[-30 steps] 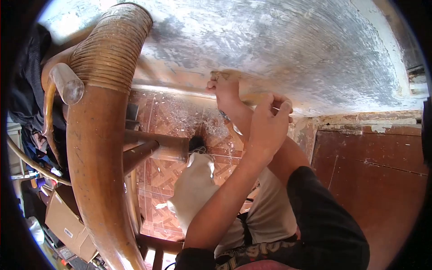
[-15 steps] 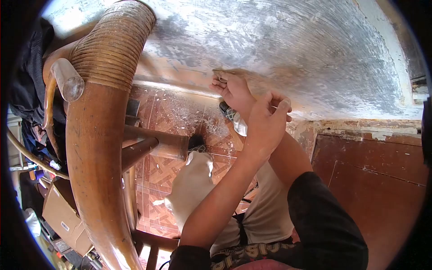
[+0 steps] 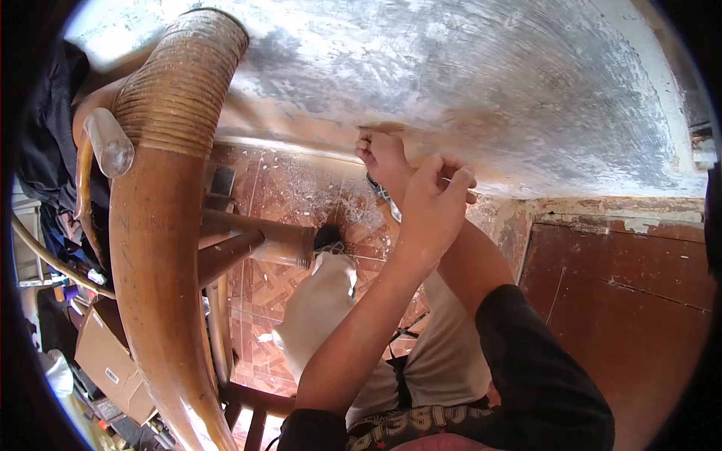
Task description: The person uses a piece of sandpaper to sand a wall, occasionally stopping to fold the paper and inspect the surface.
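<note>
My forearms cross, the left one in front. My left hand (image 3: 436,188) is over my right forearm, its fingers half curled with a gap between thumb and fingers; nothing shows in it. Beyond it, my right hand (image 3: 382,156) is close to the lower part of the grey-and-white patchy wall (image 3: 451,68). Its fingers are curled in, and whatever they may hold is hidden. A brownish smudge or shadow lies on the wall just above that hand.
At left rises a thick curved wooden chair arm (image 3: 162,248) with ribbed binding, and a clear cup (image 3: 110,143) beside it. White flakes litter the patterned floor (image 3: 293,188). A cardboard box (image 3: 113,364) stands lower left. At right is a reddish-brown panel (image 3: 617,301).
Both hands have shifted slightly. The right hand's fingers are more curled and a little lower against the wall; the left hand has moved slightly left. The view has shifted a little.
</note>
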Demonstrator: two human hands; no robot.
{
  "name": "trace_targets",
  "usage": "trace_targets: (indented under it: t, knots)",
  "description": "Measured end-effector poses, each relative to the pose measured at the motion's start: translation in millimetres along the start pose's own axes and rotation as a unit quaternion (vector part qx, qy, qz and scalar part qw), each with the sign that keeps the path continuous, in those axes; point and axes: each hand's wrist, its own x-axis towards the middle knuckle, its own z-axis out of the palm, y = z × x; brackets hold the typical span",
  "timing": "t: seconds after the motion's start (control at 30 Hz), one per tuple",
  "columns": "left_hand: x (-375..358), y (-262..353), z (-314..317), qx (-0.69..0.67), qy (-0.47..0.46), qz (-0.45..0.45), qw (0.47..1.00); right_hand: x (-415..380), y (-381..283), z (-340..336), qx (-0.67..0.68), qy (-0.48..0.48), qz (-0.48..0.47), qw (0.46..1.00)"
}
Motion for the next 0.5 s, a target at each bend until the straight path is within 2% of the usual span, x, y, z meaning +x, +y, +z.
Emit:
trace_targets:
  t: [0.07,0.13,0.27,0.33,0.37,0.4,0.47,0.5]
  knots:
    - [-1.7,4.9,-1.7,-0.003,0.020,-0.015,1.000,-0.2,-3.8,5.1,0.026,0.014,0.016,0.999]
    - [-0.3,2.0,-6.0,-0.012,0.016,-0.003,1.000,-22.8,-18.2,23.2,0.007,-0.013,-0.005,1.000]
    - [-0.2,8.9,-5.3,-0.016,0.021,-0.010,1.000,-2.1,0.8,-10.9,-0.071,-0.034,-0.031,0.996]
    - [-1.2,5.0,-3.3,-0.019,0.020,0.000,1.000,24.4,14.6,-43.6,0.013,0.043,-0.019,0.999]
    - [-1.5,3.1,-5.6,-0.024,0.020,0.005,0.999,14.1,21.3,-34.7,0.078,-0.012,-0.088,0.993]
    - [-1.4,3.1,-8.6,-0.024,0.030,0.004,0.999,1.8,13.8,-22.1,0.076,-0.013,-0.079,0.994]
    - [0.6,6.6,-10.4,-0.026,0.014,0.013,0.999,-31.2,-24.3,7.8,0.014,-0.074,-0.024,0.997]
    - [1.6,8.2,-10.7,-0.029,0.015,0.014,0.999,-45.9,-33.5,21.2,-0.022,-0.067,-0.031,0.997]
